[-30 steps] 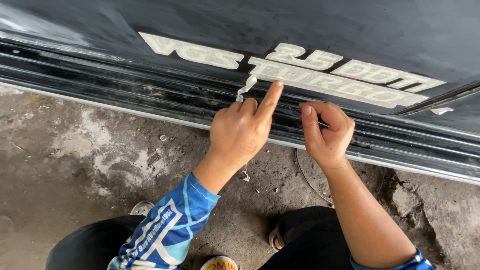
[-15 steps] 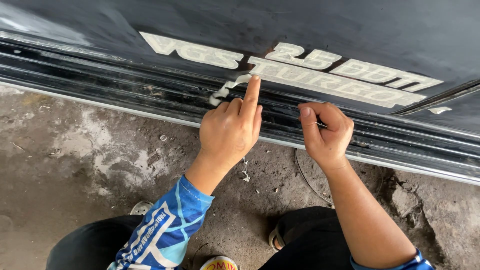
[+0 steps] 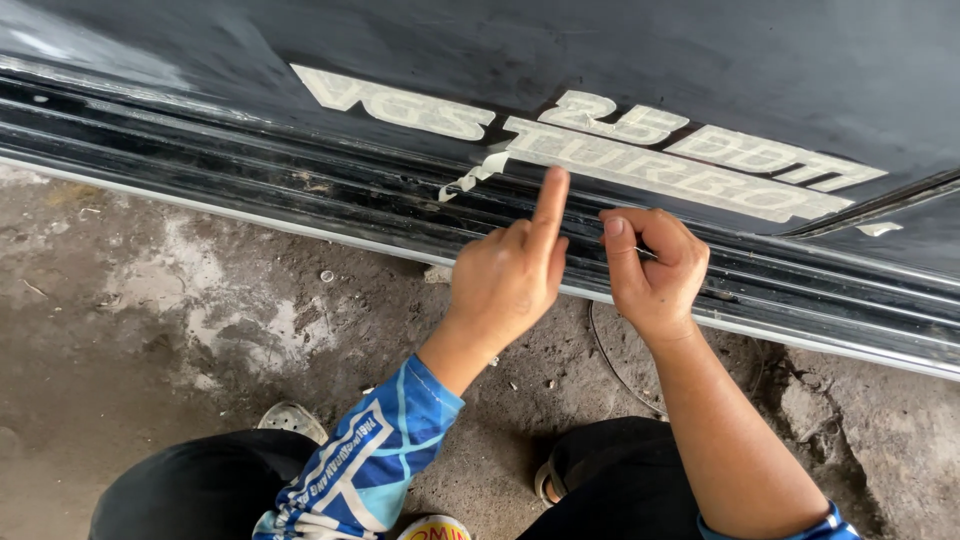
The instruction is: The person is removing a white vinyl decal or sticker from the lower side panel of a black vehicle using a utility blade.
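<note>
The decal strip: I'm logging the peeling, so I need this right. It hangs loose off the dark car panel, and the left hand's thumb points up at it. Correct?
Not the thumb: in the head view the left hand points its index finger up toward the decal strip, which hangs loose off the dark car panel.

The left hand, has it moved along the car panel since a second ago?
Yes. The left hand has shifted down and away from the pale decal lettering, its forefinger now pointing below the peeled strip.

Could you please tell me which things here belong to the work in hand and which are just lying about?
In hand: left hand, finger raised at pale decal lettering; peeled decal strip; right hand, pinching something small and unclear; dark car panel.

Lying about: wire loop; debris on concrete floor.
</note>
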